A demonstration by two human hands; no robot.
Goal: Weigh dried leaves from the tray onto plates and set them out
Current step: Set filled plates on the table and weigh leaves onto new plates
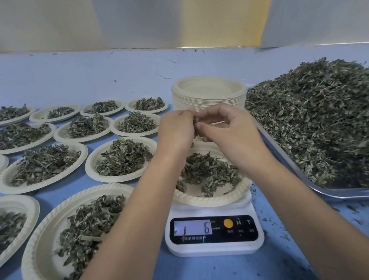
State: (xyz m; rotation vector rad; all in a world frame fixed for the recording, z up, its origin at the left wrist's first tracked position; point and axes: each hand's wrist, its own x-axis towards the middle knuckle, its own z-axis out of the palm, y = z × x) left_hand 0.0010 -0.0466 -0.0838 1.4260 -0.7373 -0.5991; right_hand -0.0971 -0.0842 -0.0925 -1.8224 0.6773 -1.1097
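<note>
Over ridged round plate (211, 200), left hand (175, 129), right hand (228, 130), apparently pinching brittle leaf bits (196, 121)

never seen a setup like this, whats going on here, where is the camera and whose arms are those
There is no machine here. Those are a person's two bare arms, filmed by one camera worn on the head and looking down. The left hand and right hand together pinch a small clump of leaves above a plate. The plate sits on a white kitchen scale, whose display shows 6. On the right, a metal tray holds a big pile of dried leaves. Behind the hands stands a stack of empty plates. To the left, filled plates are set out in rows on the blue table.
</note>
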